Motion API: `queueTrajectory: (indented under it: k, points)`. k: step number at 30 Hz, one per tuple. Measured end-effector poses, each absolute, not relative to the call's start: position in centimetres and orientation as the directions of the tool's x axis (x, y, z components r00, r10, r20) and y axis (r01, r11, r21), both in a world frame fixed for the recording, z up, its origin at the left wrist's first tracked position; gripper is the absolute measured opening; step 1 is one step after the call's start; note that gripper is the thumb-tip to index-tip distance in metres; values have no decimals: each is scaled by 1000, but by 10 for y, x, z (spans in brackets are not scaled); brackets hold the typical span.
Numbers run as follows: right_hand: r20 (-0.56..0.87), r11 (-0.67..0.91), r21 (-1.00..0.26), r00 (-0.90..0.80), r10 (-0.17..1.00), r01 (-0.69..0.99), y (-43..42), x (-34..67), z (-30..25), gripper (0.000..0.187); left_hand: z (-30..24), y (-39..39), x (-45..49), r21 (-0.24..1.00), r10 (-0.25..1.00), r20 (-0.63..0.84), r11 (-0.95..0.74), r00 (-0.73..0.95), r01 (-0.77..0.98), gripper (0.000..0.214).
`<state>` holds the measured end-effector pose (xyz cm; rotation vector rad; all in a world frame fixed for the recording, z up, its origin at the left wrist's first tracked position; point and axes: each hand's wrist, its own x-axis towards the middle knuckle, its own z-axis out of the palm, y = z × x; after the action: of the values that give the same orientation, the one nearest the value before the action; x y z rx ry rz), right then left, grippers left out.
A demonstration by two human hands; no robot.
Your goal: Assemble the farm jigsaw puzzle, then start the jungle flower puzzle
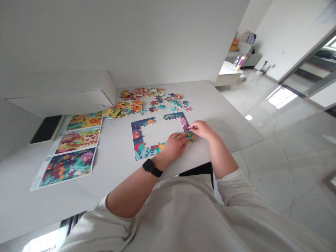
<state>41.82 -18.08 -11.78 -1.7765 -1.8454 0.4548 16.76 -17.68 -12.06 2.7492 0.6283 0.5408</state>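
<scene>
A partly built puzzle frame (139, 140) lies on the white table (217, 115), its border joined and its middle bare. My left hand (174, 145), a black watch on its wrist, rests flat on the frame's lower right part with fingers pressed down. My right hand (201, 128) pinches a puzzle piece (191, 134) at the frame's right corner, fingers curled together. Loose puzzle pieces (141, 101) lie in heaps beyond the frame.
A picture sheet (73, 147) with three coloured scenes lies to the left. A white box (63, 94) and a dark phone (46, 129) sit at the far left. The table's right edge drops to a glossy floor.
</scene>
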Motion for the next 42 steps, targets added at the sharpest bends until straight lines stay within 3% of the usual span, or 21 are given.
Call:
queueTrajectory:
  k: [9, 26, 33, 39, 42]
  points:
    - [143, 96, -612, -9, 990, 785, -183, 416, -119, 14, -120, -180, 163, 307, 470, 291, -871, 833, 384, 37]
    - [169, 145, -519, -65, 984, 843, -189, 412, -104, 10, -123, -181, 165, 314, 487, 273, -860, 829, 402, 37]
    - [175, 163, -521, -82, 981, 838, -188, 413, -110, 10, -118, -182, 160, 370, 486, 263, -849, 834, 378, 44]
    - [168, 152, -512, -75, 983, 846, -187, 416, -117, 12, -92, -135, 113, 442, 629, 351, -764, 693, 470, 44]
    - [155, 145, -530, -72, 985, 836, -186, 416, -118, 15, -87, -97, 72, 394, 733, 355, -680, 579, 619, 44]
